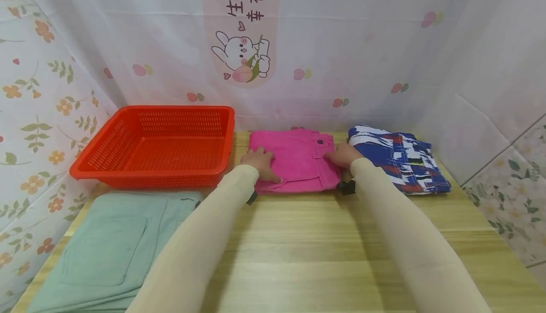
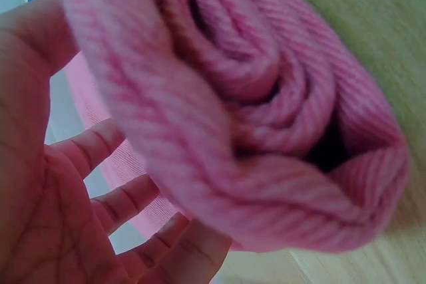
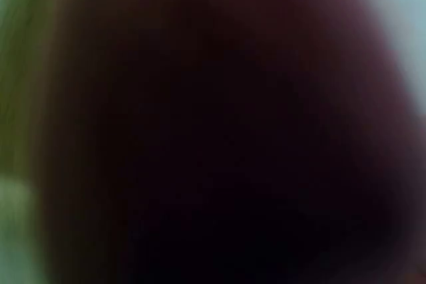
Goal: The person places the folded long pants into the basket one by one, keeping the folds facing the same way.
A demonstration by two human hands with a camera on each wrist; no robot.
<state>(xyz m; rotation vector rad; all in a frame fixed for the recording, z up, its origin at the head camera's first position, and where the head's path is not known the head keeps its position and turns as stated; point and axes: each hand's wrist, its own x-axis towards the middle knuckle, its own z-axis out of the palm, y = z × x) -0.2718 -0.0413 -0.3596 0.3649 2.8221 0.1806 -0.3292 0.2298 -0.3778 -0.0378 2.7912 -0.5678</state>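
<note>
Left hand (image 1: 261, 165) first: mine's at the left edge of the folded pink garment (image 1: 294, 156), fingers spread wide and pretty straight against the cloth, thumb over the top near the front corner, so I wouldn't call that a real grip. Right hand (image 1: 343, 155) is on the opposite edge, thumb by the flap with the dark button (image 1: 320, 142). Can't tell how tight that one is, tbh: the fingers are mostly hidden and the right wrist view is just a dark blur. So the pink thing sits flat on the counter (image 1: 290, 251) right between my hands, looking longer side to side than front to back, though the slanted view makes that a soft call. Neither hand is nearer since both touch it, so I'd guess any shift comes down to both pressing in along that sideways line. Room's the catch imo: the blue patterned garment (image 1: 394, 161) is just beside my right fingers (touching or not, can't say), and the red basket (image 1: 145, 180) is near on my left, so there's more slack toward me.
</note>
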